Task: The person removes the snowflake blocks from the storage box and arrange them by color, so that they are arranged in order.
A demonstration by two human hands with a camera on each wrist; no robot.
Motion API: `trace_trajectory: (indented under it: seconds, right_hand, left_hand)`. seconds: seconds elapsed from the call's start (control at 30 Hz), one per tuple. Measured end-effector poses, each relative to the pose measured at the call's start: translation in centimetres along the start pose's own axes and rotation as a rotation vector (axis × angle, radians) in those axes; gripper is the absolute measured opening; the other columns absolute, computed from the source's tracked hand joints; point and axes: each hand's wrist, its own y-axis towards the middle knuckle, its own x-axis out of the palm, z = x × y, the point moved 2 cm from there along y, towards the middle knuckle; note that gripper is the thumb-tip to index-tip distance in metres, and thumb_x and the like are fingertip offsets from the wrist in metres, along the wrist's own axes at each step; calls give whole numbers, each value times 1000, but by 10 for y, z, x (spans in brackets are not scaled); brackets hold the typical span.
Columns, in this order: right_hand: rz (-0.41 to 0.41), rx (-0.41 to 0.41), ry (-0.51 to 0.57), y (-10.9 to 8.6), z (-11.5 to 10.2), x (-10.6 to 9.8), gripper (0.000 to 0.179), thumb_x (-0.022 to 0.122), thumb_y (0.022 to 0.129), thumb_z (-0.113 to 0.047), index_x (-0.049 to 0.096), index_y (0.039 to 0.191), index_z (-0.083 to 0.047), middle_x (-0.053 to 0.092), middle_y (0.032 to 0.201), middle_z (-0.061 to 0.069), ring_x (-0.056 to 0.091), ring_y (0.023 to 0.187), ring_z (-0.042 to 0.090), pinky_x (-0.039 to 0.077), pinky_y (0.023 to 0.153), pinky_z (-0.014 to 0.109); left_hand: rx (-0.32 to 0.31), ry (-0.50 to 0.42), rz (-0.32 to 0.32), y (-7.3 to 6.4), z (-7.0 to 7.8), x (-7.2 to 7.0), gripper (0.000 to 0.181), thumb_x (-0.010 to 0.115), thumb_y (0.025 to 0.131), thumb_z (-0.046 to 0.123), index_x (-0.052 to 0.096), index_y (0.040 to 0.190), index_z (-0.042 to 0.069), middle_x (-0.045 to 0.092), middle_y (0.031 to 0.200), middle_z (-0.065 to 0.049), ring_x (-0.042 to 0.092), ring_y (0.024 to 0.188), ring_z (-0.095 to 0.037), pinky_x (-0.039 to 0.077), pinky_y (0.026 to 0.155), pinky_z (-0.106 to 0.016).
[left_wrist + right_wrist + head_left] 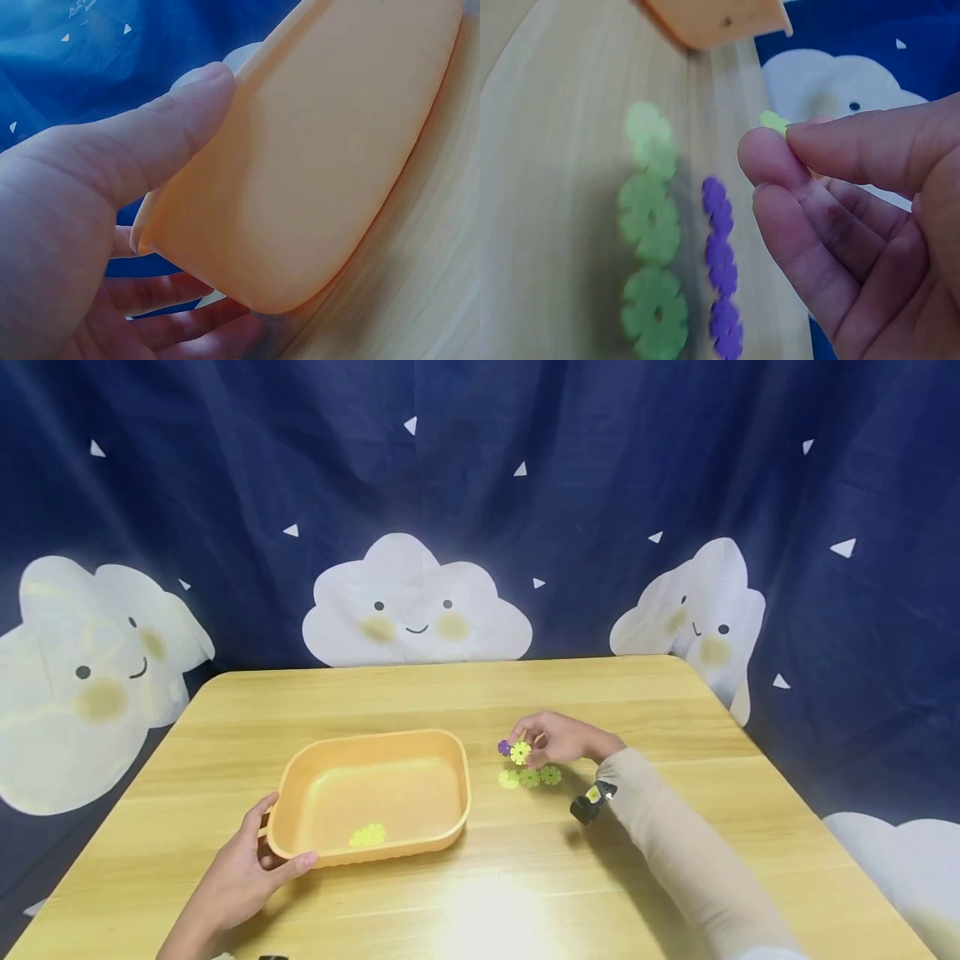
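Observation:
My left hand grips the left end of an orange plastic basin, thumb over the rim and fingers at the outer side, as the left wrist view also shows. Inside the basin, along its near wall, lie yellow flower-shaped discs. My right hand is raised over the table to the right, pinching a yellow-green flower-shaped disc between thumb and fingertip. Below it runs a row of yellow-green slotted discs. A row of purple discs lies beside them, mostly hidden by the hand in the head view.
The wooden table carries the basin left of centre and the disc rows to its right. Behind it hangs a dark blue curtain with smiling clouds. A black wrist camera sits on the right wrist.

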Motion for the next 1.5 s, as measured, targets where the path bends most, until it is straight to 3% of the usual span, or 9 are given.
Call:
trace_trajectory:
  seconds: [0.17, 0.4, 0.6, 0.77, 0.97, 1.17, 1.37, 1.5]
  right_hand:
    - [25, 13, -27, -12, 15, 1, 38, 71, 78, 3, 63, 114, 3, 61, 94, 7, 54, 85, 18, 49, 82, 34]
    - [50, 27, -76, -27, 33, -4, 38, 72, 76, 4, 65, 113, -1, 53, 82, 3, 48, 71, 15, 44, 69, 31]
    - [68, 39, -102, -39, 43, -8, 37, 73, 75, 2, 66, 111, -3, 55, 83, 3, 51, 76, 17, 46, 73, 33]
    - [69, 58, -85, -46, 47, -10, 36, 74, 76, 2, 65, 111, -2, 52, 80, 3, 49, 77, 18, 46, 76, 36]
    - [80, 65, -108, -51, 51, -11, 36, 76, 76, 0, 65, 110, 0, 59, 83, 2, 53, 79, 17, 48, 82, 36]
    - [76, 56, -118, -55, 55, -12, 33, 76, 77, 2, 65, 109, 2, 56, 80, 5, 51, 76, 16, 50, 77, 34]
    - [79, 47, -127, -56, 56, -12, 32, 76, 77, 3, 65, 106, 3, 55, 81, 6, 51, 78, 18, 51, 81, 37]
    - [79, 44, -165, -56, 54, -12, 30, 78, 77, 0, 65, 104, 0, 56, 77, 4, 52, 73, 16, 49, 75, 32]
  left_hand:
    - [-9, -10, -1, -3, -2, 1, 104, 77, 84, 32, 6, 152, -1, 31, 142, -31, 65, 103, -33, 52, 74, -28]
    - [2, -17, 5, -1, 0, 0, 105, 78, 84, 33, 5, 153, 0, 30, 142, -30, 63, 105, -35, 50, 74, -23]
    - [1, -14, 2, 1, 0, 0, 105, 77, 84, 33, 5, 153, 0, 30, 142, -30, 63, 105, -36, 52, 76, -27]
    - [6, 3, 0, 2, 0, 0, 105, 77, 85, 34, 5, 153, 0, 31, 142, -31, 64, 104, -35, 53, 77, -33]
    - [-1, 20, 2, 3, 1, -1, 105, 76, 84, 36, 5, 153, 0, 32, 143, -31, 65, 103, -32, 51, 74, -24]
    - [19, 20, 15, 3, 2, -1, 103, 77, 84, 35, 8, 152, 1, 34, 142, -30, 65, 101, -32, 50, 73, -22]
    - [20, 15, 16, 3, 2, -1, 102, 77, 84, 34, 8, 152, 1, 34, 142, -30, 65, 102, -32, 50, 72, -22]
    - [11, 19, 13, 3, 1, -1, 103, 77, 84, 35, 8, 152, 1, 33, 142, -30, 65, 102, -33, 51, 73, -23]
